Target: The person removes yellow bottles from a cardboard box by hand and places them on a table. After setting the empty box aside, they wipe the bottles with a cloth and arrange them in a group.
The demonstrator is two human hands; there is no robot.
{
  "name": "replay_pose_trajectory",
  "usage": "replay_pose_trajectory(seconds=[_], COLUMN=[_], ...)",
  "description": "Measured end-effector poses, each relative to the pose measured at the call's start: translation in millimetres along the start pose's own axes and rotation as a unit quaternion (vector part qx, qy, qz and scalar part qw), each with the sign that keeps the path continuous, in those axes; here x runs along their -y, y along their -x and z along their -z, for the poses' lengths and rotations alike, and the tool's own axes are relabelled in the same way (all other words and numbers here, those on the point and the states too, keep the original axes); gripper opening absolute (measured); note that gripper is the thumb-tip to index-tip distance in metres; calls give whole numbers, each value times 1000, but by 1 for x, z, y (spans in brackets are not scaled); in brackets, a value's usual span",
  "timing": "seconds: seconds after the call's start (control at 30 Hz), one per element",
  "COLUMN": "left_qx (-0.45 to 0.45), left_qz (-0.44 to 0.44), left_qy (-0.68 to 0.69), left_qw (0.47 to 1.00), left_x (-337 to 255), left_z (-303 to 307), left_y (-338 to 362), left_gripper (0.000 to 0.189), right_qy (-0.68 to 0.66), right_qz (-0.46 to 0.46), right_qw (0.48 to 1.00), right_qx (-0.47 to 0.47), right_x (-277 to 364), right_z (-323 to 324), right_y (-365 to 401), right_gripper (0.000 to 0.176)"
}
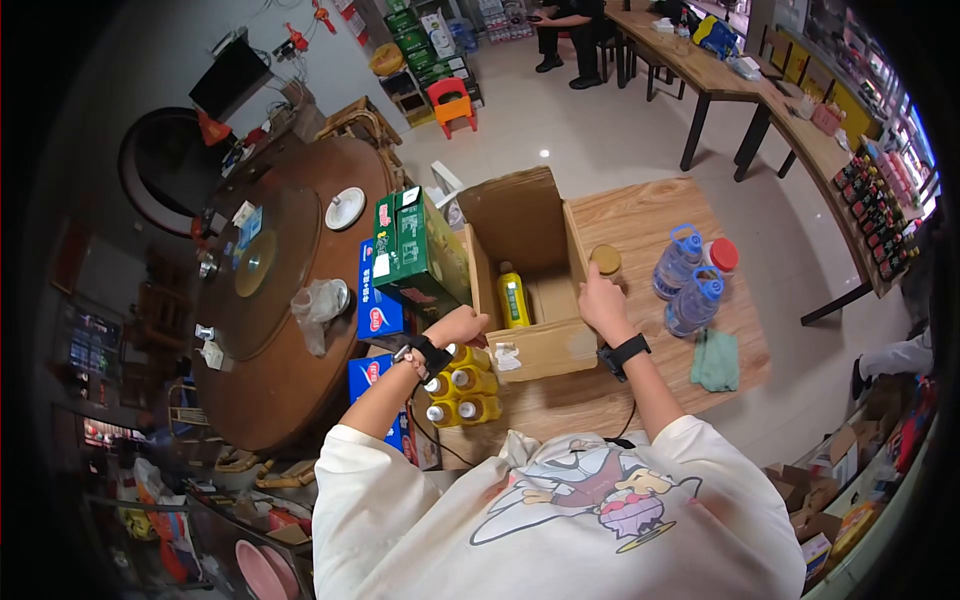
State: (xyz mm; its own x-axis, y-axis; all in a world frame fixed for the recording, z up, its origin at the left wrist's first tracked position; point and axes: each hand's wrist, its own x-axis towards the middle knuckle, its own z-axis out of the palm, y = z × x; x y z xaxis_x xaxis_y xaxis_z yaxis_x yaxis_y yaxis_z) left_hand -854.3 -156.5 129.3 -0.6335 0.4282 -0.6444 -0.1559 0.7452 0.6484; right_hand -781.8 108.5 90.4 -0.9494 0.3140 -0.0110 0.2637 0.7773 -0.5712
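Brown, flat-walled cardboard box (560,352) holds a slim yellow bottle (514,298).

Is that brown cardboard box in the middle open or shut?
Open. The cardboard box has its back flap standing up, nothing covers the top, and you can see a yellow bottle inside.

The left hand (462,325) and right hand (603,303) (two in all) are flanking one cardboard box (550,352), which is holding one yellow bottle (514,300). At least six more bottles (468,381) are standing nearside of the left hand; one green carton (420,250) and two blue cartons (378,310) are sitting leftward. One gold-lidded jar (606,261), two jugs (692,309), one red lid (721,254) and one cloth (715,361) are lining the right hand's side.
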Motion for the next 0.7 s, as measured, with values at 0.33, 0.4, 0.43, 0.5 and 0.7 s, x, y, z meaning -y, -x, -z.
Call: replay_pose_trajectory(seconds=[0.33, 0.4, 0.43, 0.5, 0.7], left_qx=[15, -93, -141, -226, -73], left_qz=[25, 9, -36, -105, 84], left_qy=[-263, -527, -596, -602, -403], left_qw=[964, 845, 790, 759, 908], left_x=[-26, -35, -43, -77, -167], left_z=[10, 4, 1, -3, 13], left_y=[5, 5, 7, 3, -106], left_gripper=[49, 51, 48, 37, 36], right_qy=[-2, 5, 9, 18, 8], right_qz=[20, -5, -2, -18, -26], right_qw=[1000, 1000, 1000, 1000, 1000], right_qx=[-15, -2, 3, 10, -2], right_x=[4, 4, 4, 6, 9], right_z=[5, 4, 4, 2, 5], right_y=[2, 4, 5, 4, 5], right_gripper=[34, 41, 41, 46, 42])
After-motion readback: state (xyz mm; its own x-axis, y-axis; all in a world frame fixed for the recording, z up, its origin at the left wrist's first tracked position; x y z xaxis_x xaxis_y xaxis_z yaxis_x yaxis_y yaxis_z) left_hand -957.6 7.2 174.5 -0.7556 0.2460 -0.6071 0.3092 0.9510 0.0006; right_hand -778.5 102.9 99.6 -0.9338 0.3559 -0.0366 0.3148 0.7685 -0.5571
